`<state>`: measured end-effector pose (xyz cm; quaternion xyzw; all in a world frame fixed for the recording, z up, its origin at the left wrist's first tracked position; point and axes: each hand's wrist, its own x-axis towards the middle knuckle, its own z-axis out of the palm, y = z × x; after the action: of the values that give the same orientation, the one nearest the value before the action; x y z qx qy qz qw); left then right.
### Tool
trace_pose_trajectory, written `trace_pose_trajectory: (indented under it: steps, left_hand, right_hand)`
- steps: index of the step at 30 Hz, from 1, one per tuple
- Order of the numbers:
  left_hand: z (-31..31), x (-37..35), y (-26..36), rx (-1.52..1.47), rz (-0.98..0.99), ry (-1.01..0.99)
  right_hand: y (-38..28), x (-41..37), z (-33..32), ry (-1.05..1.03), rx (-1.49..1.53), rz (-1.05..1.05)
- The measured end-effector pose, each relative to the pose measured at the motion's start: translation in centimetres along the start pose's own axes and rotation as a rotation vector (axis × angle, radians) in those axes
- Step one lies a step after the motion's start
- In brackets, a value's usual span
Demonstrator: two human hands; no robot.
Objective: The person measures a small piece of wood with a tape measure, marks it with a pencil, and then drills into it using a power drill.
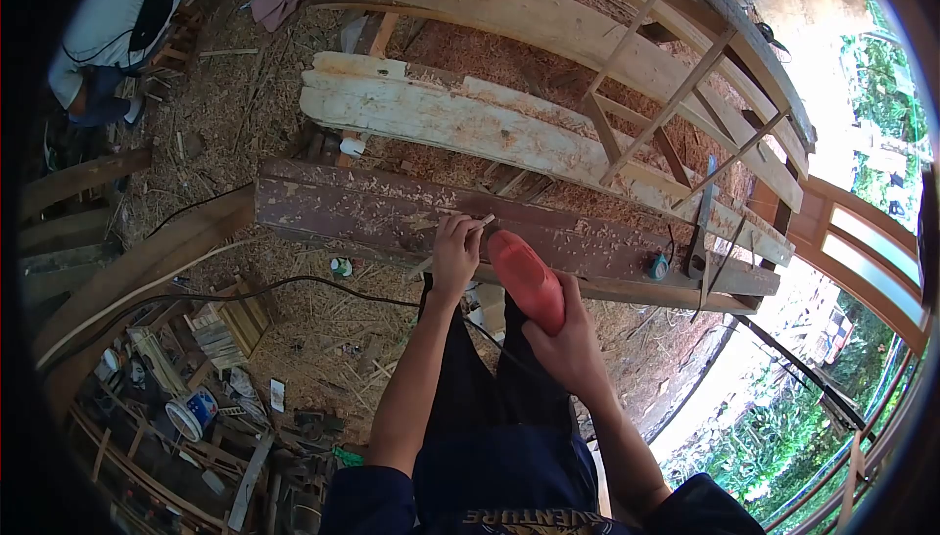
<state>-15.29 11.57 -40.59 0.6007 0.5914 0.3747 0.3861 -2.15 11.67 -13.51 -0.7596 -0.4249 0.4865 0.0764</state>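
My left hand (454, 253) is closed round a small pale wooden piece (484, 223), whose end sticks out past the fingertips. It is over the brown plank (372, 204), which is strewn with wood shavings. My right hand (573, 344) grips a red elongated tool (527, 276) by its near end. The tool's rounded far end points toward the plank, close to the wooden piece. Its exact kind cannot be made out, and its underside is hidden.
Beyond lie a whitish board (460, 116) and a wooden frame (666, 94). A teal object (658, 266) sits on the plank at right. A black cable (294, 282) crosses to my lap. A bucket (191, 412) stands lower left; another person (122, 21) is upper left.
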Motion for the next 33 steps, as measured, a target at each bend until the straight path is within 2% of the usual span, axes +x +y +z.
trace_pose_trajectory:
  steps: [3, 17, 20, 23, 26, 33]
  left_hand:
    - [-0.1, 0.1, 0.2, 0.001, 0.007, 0.001]
    - [0.0, -0.1, 0.0, -0.024, -0.018, -0.006]
    - [-0.2, 0.0, -0.1, 0.015, 0.03, -0.011]
    - [-0.7, -0.1, 0.3, -0.021, -0.013, -0.055]
    - [-1.6, -0.1, 0.6, 0.024, 0.054, -0.078]
    - [-1.2, -0.6, -0.5, -0.016, -0.028, -0.097]
  right_hand:
    - [0.9, 0.4, 0.0, 0.011, 0.024, -0.071]
    - [0.7, 0.5, 0.3, 0.026, 0.012, -0.05]
    - [1.2, 0.5, 0.4, 0.029, 0.025, -0.072]
    - [1.3, 0.4, 0.3, 0.026, 0.04, -0.049]
    - [1.8, 0.2, 0.3, 0.04, 0.037, -0.065]
    - [1.6, -0.3, 0.6, 0.042, 0.038, -0.032]
